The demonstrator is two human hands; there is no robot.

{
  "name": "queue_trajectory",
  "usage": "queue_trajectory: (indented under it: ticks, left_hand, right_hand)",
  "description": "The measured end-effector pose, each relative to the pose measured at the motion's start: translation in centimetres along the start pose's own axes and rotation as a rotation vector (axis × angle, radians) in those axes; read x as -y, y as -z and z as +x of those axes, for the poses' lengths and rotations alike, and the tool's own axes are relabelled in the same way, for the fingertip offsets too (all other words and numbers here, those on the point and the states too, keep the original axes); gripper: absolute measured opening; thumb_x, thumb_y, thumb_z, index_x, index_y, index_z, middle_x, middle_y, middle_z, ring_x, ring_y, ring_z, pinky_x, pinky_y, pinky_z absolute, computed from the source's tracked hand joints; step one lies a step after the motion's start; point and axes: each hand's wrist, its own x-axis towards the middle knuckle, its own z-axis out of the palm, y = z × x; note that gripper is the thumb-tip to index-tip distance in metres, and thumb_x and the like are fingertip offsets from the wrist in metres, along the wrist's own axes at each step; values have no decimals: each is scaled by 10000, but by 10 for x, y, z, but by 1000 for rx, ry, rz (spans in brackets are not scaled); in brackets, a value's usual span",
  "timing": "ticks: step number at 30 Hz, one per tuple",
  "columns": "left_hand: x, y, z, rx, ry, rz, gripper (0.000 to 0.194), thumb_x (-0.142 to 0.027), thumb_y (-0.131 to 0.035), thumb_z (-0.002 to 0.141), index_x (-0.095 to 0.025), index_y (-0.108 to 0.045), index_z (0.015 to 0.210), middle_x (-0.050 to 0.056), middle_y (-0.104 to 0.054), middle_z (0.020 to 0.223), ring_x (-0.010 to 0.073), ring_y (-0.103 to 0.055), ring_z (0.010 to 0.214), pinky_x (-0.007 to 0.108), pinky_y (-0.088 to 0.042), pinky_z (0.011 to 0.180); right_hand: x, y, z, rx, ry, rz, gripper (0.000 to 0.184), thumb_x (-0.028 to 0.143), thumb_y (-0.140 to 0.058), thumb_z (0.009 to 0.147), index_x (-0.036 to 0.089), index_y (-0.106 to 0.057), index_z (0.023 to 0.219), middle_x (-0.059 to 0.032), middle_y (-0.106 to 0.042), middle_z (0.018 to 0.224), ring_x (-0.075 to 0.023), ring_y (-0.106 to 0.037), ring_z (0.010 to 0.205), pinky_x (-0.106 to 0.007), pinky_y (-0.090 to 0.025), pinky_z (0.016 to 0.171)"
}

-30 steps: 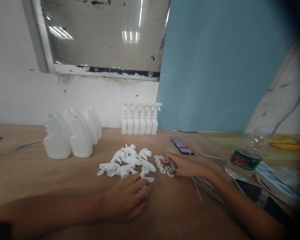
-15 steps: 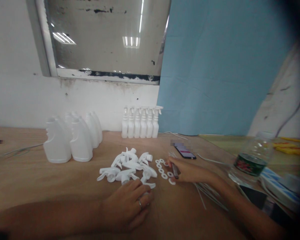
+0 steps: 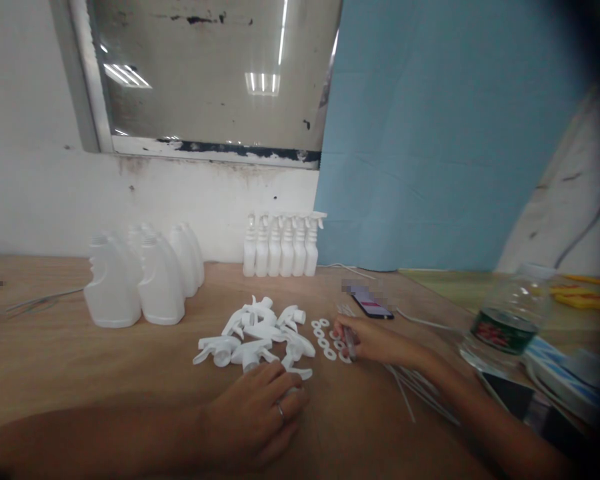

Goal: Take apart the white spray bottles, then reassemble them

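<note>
My left hand (image 3: 260,413), with a ring on one finger, rests at the near edge of a pile of white trigger spray heads (image 3: 260,330). Its fingers are curled, and what lies under them is mostly hidden. To the right of the pile, my right hand (image 3: 367,339) pinches a short, slim, greyish tool (image 3: 350,343) whose exact kind I cannot make out. Small white ring washers (image 3: 323,343) lie in rows on the table just left of that hand, some partly covered by its fingers. Thin white tubes (image 3: 405,393) lie beneath the right forearm.
White bottles without tops (image 3: 113,293) stand at the left. A row of small spray bottles (image 3: 280,253) stands against the wall. A phone (image 3: 370,302) lies beyond my right hand. A clear water bottle (image 3: 505,327) and a dark flat device (image 3: 510,393) are at the right.
The view has tilted up slightly. My right hand has shifted a little among the washers, and the slim tool in it has turned slightly. My left hand has stayed by the spray heads.
</note>
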Motion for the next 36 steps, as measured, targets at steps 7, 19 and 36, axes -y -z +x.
queue_trajectory:
  ticks: [7, 19, 36]
  left_hand:
    - [0, 1, 1, 23, 11, -5, 352, -206, -486, 943, -153, -448, 1289, 100, -546, 1299, 262, -484, 1092, 425, -459, 979]
    - [0, 2, 0, 18, 13, -5, 348, -202, -495, 935, -160, -445, 1277, 102, -551, 1302, 259, -508, 1078, 426, -473, 963]
    - [169, 84, 116, -471, 587, 317, 212, -265, -545, 954, -149, -616, 1117, 124, -565, 1266, 279, -522, 1198, 457, -464, 998]
  right_hand:
    - [-5, -8, 6, -34, 30, 48, 176, 124, -611, 702, 201, -513, 826, 17, -606, 769, -157, -548, 697, -229, -385, 596]
    - [-15, -15, 16, -176, 115, 51, 142, 79, -479, 764, 211, -494, 816, -31, -604, 844, -197, -568, 820, -309, -443, 765]
    - [-4, -4, 14, -273, 78, 128, 219, 424, -487, 935, 212, -534, 905, -39, -630, 869, -204, -603, 814, -312, -471, 736]
